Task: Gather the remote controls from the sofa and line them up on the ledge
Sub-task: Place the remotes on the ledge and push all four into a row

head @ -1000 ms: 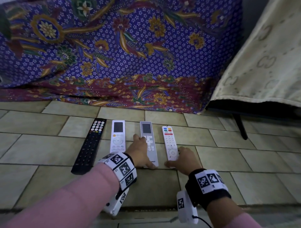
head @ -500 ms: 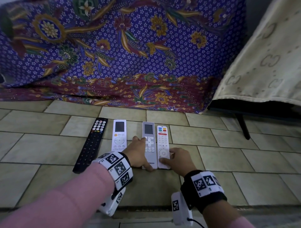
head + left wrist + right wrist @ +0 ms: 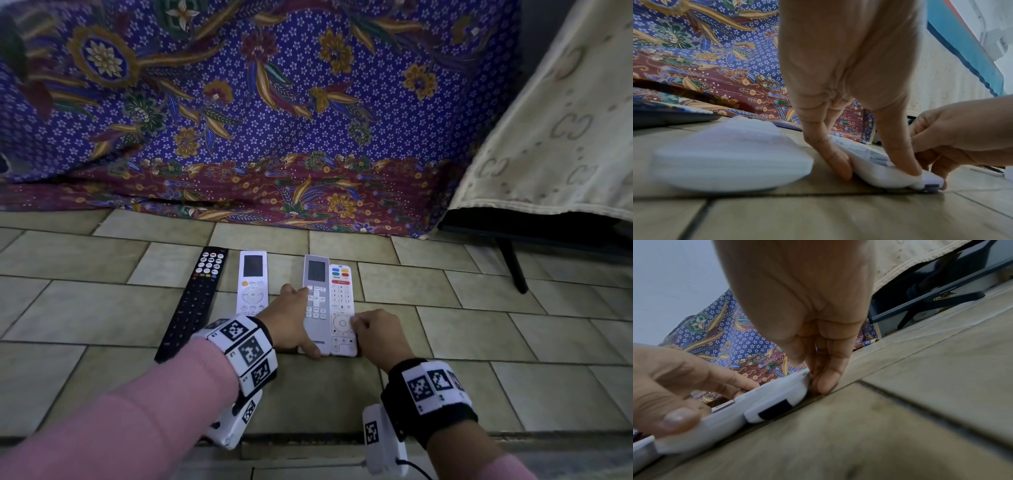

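Note:
On the tiled ledge [image 3: 479, 325] a black remote [image 3: 195, 301] lies leftmost, then a white remote with a screen [image 3: 252, 282]. Right of a gap, a grey remote [image 3: 317, 301] and a white remote with coloured buttons [image 3: 342, 308] lie side by side, touching. My left hand [image 3: 296, 320] holds the grey remote [image 3: 875, 168], fingers along its left edge and on its buttons, thumb at its near end. My right hand [image 3: 368, 329] holds the coloured-button remote [image 3: 781, 399], curled fingers against its right edge, thumb on its face.
A purple batik cloth [image 3: 274, 120] drapes the sofa behind the ledge. At the right stands cream-covered furniture [image 3: 548, 137] with a dark leg [image 3: 512, 267]. The ledge's front edge [image 3: 308, 442] runs just under my wrists.
The coloured-button remote has slid left with my right hand until it lies against the grey remote. My left hand has stayed on the grey remote.

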Demonstrator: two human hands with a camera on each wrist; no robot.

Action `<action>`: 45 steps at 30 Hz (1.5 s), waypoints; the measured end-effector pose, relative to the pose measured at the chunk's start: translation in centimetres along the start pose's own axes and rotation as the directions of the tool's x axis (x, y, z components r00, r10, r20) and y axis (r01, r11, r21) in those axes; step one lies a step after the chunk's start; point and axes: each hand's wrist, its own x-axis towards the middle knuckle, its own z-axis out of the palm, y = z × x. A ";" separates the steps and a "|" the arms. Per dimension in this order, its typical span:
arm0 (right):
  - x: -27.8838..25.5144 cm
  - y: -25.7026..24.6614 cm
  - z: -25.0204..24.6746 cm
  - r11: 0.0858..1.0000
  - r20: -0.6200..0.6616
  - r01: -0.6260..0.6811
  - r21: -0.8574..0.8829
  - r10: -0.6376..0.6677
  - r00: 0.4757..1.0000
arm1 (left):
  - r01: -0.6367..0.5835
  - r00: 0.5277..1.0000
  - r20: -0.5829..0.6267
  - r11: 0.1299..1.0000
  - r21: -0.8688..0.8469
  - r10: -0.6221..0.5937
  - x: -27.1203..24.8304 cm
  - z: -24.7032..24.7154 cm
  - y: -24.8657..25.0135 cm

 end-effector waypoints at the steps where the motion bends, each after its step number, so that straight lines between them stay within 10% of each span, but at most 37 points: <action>1: 0.0 0.0 0.0 1.000 0.000 0.002 -0.007 -0.002 1.000 | 0.006 1.000 0.002 1.000 -0.006 -0.006 0.0 -0.3 -0.1; 7: -0.2 -0.6 -0.3 0.998 -0.036 -0.051 0.049 0.053 0.998 | 0.148 0.978 -0.156 0.987 0.055 -0.138 -0.7 -5.9 -1.5; 17: 0.9 -1.5 -1.7 0.996 0.198 0.017 0.090 -0.034 0.980 | 0.303 0.939 0.051 0.889 0.344 -0.340 -1.8 -4.7 -4.2; 45: 1.1 -1.3 -2.7 0.996 0.350 0.073 0.052 -0.087 0.933 | 0.142 0.983 0.074 0.947 0.287 -0.170 0.0 -2.9 -3.0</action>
